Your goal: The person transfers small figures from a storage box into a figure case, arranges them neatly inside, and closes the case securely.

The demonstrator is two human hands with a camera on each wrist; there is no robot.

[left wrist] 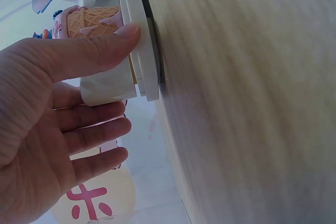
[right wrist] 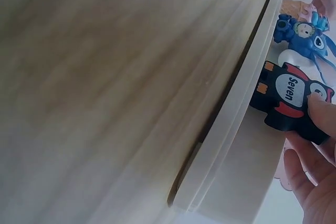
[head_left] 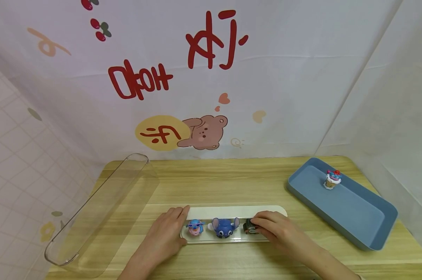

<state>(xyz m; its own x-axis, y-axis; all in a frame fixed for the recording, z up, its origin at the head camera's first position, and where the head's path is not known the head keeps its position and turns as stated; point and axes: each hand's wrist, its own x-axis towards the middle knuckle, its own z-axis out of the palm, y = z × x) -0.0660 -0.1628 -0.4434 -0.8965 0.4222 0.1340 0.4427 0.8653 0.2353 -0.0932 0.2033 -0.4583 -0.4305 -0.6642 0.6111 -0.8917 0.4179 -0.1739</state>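
Observation:
A white base (head_left: 232, 212) lies lengthwise near the table's front, with three figures in a row on it. At its left end stands a small figure with sunglasses and an ice-cream cone body (head_left: 195, 227); a blue big-eared figure (head_left: 224, 228) is in the middle. My left hand (head_left: 164, 233) holds the base's left end, thumb (left wrist: 126, 31) at the front edge. My right hand (head_left: 284, 232) pinches a dark owl-like figure marked "Seven" (right wrist: 289, 88) between thumb and fingers, its feet at the base's right part.
A clear, long cover (head_left: 102, 210) lies on the table at the left. On the right, a blue-grey tray (head_left: 337, 210) holds one small figure in a cone (head_left: 332, 179). A patterned white curtain (head_left: 284, 77) stands behind the table.

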